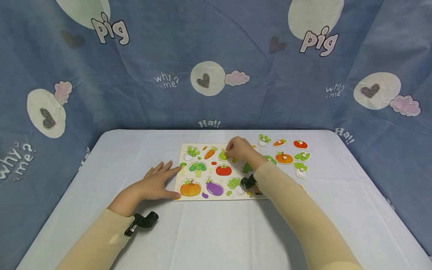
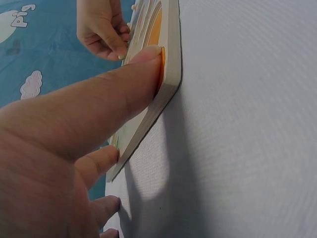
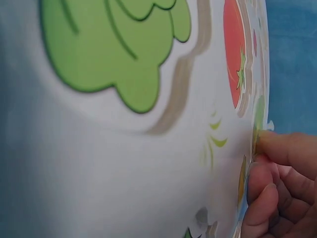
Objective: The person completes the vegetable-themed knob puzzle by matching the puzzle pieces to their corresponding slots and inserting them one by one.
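Note:
A pale wooden vegetable puzzle board [image 1: 216,198] lies flat with cut-out pictures. My left hand [image 1: 153,184] is at its left side, fingers spread. In the left wrist view the left thumb [image 2: 119,94] rests on the board's corner, over an orange print. Near the board's back edge, my right hand [image 1: 241,149] bends its fingers over a green pear-shaped vegetable piece [image 1: 222,155]. The right wrist view shows thumb and fingertips [image 3: 270,141] pinching at that piece's yellow-green end, its white knob [image 3: 270,125] sticking up beside them. The tomato picture [image 1: 224,170] is just in front.
Right of the board lie loose knobbed pieces: a turnip [image 1: 264,140], a carrot [image 1: 280,142], a tomato [image 1: 300,144], a pumpkin [image 1: 284,158] and several green ones. The right sleeve [image 1: 287,195] covers the board's right part. A blue curtain [image 1: 216,108] hangs behind the white-covered table [image 1: 216,236].

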Tool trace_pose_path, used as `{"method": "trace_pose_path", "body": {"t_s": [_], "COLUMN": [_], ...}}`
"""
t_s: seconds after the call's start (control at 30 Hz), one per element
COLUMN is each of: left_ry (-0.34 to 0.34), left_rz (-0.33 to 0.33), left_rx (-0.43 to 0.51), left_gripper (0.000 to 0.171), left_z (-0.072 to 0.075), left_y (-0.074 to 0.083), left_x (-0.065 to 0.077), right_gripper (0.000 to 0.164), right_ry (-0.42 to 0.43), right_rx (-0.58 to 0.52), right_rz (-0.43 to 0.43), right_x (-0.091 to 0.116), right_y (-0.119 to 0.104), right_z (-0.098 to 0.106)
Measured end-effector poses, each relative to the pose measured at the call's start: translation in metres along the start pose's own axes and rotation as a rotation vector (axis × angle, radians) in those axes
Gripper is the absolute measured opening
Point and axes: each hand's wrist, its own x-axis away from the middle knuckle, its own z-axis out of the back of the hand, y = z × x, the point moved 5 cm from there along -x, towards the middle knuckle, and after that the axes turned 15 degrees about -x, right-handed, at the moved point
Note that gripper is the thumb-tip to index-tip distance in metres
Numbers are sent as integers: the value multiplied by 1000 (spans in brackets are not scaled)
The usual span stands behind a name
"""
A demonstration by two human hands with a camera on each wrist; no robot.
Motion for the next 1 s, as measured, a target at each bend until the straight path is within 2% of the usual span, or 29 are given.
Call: {"method": "trace_pose_path", "body": {"t_s": [0.63,1.0], "left_ry": [11,16], "left_rz": [-3,-4], "left_rx": [2,2], "left_gripper": [104,103], "left_z": [1,1], "left_y": [0,1], "left_x": [0,1], "right_gripper": [10,14], "right_ry": [-54,-73], "right_rx": [-19,4], "right_rz": [-18,34], "right_x": [4,19], "right_y": [-3,-10], "right_z": [5,18]}}
